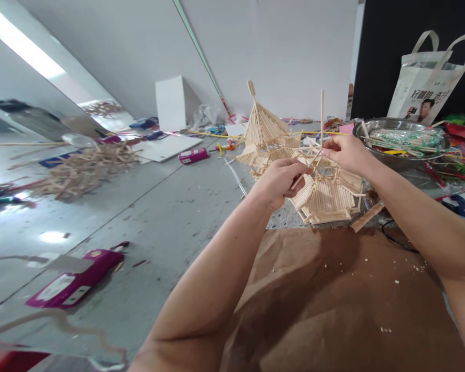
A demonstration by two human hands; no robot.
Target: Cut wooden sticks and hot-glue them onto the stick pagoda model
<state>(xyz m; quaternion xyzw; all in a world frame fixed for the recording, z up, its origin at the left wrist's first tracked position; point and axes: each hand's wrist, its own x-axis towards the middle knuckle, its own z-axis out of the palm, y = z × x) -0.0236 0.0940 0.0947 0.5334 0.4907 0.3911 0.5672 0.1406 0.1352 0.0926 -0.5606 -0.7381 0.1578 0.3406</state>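
Observation:
A thin wooden stick (315, 157) runs slantwise between my two hands. My left hand (282, 178) is closed round its lower end, fingers curled. At the upper end, my right hand (345, 153) pinches it between thumb and fingertips. Just beneath and beyond them stands a model roof section (327, 200) made of many pale sticks, partly hidden by my hands. One upright stick (322, 111) rises above this section; its foot is hidden. Behind my left hand is a pointed stick-built tower roof (261, 126) with a knob-like tip. Whether the two sections are joined I cannot tell.
Brown paper (356, 305) with small crumbs covers the near surface. At right, a metal bowl (403, 160) holds wrapped sticks, before a white bag (426, 82). Leftward lie a purple power strip (77, 276), another purple device (194, 155) and a pile of wood pieces (89, 170).

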